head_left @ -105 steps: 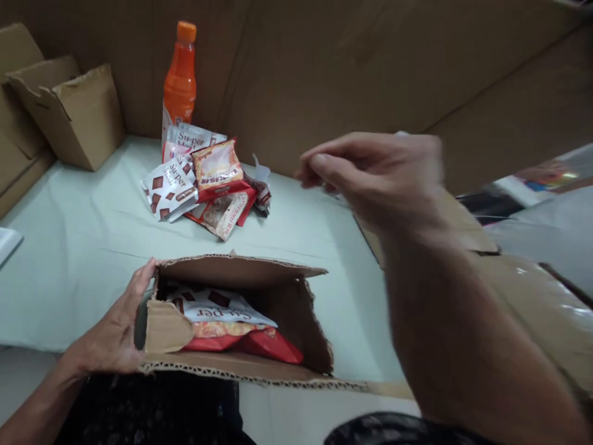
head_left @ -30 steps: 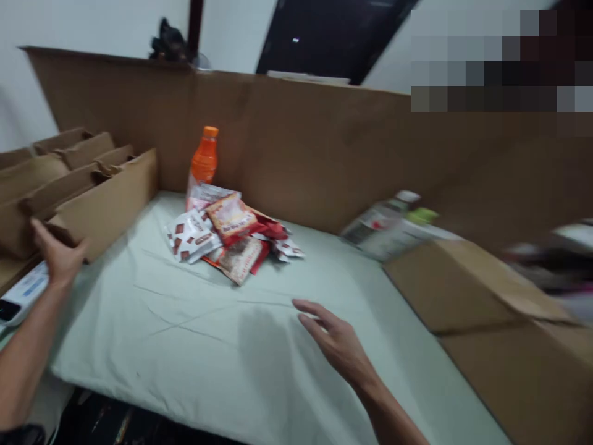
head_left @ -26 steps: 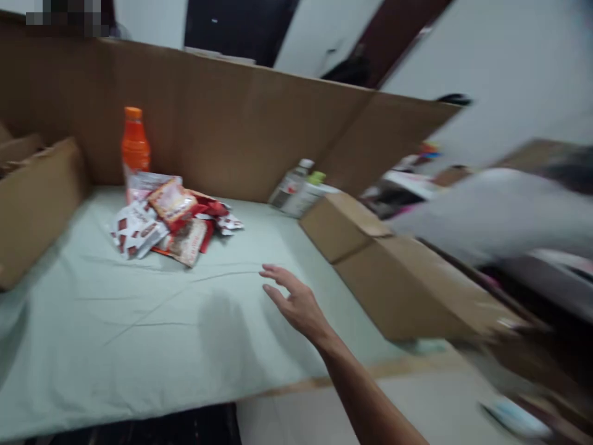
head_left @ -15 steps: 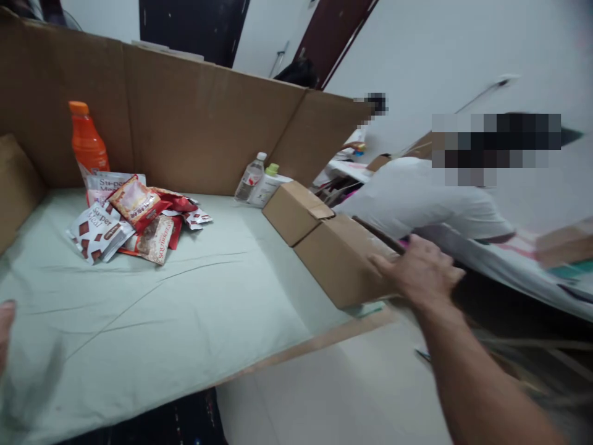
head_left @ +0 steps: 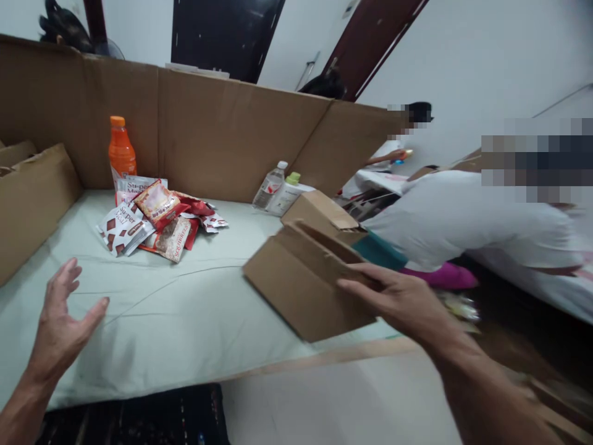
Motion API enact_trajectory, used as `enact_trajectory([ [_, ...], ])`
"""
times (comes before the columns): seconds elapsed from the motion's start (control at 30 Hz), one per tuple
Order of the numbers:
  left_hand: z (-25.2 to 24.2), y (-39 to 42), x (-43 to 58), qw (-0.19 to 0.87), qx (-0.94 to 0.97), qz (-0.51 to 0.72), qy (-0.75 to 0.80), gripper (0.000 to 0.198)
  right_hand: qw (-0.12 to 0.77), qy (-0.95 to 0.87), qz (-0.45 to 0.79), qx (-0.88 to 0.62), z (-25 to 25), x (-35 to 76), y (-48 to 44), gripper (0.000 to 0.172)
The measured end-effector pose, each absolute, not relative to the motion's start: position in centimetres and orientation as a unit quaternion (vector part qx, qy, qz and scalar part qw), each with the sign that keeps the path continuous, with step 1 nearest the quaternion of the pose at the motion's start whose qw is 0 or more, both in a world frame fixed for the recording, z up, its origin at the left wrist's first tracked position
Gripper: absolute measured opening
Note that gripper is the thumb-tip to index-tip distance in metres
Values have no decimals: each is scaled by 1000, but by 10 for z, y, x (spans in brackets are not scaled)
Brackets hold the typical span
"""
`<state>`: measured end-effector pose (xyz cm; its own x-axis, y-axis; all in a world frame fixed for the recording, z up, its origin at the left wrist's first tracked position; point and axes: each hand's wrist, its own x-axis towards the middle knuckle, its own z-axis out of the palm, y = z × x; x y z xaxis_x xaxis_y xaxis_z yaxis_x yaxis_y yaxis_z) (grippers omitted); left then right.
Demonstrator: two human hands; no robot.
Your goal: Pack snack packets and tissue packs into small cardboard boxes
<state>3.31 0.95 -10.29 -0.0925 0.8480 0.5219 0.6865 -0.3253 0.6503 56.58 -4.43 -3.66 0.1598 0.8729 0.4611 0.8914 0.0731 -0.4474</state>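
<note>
My right hand [head_left: 393, 296] grips the near upper edge of a brown cardboard box [head_left: 306, 290], thumb and fingers around its wall. The box sits tilted over the right part of the table [head_left: 194, 334]; whether it touches the cloth I cannot tell. On the left, my left hand [head_left: 67, 315] hovers above the pale green cloth with its fingers apart, holding nothing. Beyond it lies a pile of snack packets, among them a white "Super Meal" packet [head_left: 123, 227] and a red and cream packet [head_left: 160, 205]. An orange drink bottle [head_left: 122, 151] stands behind the pile.
A clear bottle [head_left: 269, 186] and a white pouch with a green cap [head_left: 288, 196] stand by the cardboard wall [head_left: 241, 136]. Another box [head_left: 319, 210] is at the right edge, and one [head_left: 37, 204] at far left. A person in white [head_left: 440, 216] leans close on the right.
The box in my right hand has moved left, away from the right edge and over the table. My left hand has come further into view. The camera has turned slightly left.
</note>
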Motion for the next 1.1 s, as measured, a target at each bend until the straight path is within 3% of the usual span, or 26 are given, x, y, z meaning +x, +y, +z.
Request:
enact_trajectory([
  [0.07, -103, 4, 44, 138, 715, 452, 515, 92, 310, -734, 26, -604, -29, 511, -57, 16],
  [0.27, -105, -22, 55, 339, 795, 321, 387, 131, 209, -884, 154, -389, 2, 393, -82, 26],
  [0.4, -106, -30, 50, 401, 774, 269, 410, 135, 204, -858, 287, -374, 13, 393, -71, 36],
  [0.5, -109, -28, 50, 411, 765, 275, 412, 136, 181, -855, 264, -409, 14, 400, -57, 31],
  [0.63, -113, -25, 51, 433, 757, 280, 402, 137, 53, -896, 232, -374, 5, 380, -42, 49],
  [0.77, -113, -26, 49, 453, 747, 283, 394, 137, -36, -898, 216, -382, -7, 349, -32, 24],
  [0.9, -117, -26, 48, 461, 751, 300, 367, 127, 101, -890, 247, -371, -1, 358, -32, 36],
  [1.0, -123, -26, 52, 458, 754, 322, 343, 122, 285, -803, 242, -464, 15, 388, -39, 29],
  [1.1, -127, -26, 57, 433, 767, 322, 346, 127, 498, -597, 166, -606, 31, 416, -42, 21],
])
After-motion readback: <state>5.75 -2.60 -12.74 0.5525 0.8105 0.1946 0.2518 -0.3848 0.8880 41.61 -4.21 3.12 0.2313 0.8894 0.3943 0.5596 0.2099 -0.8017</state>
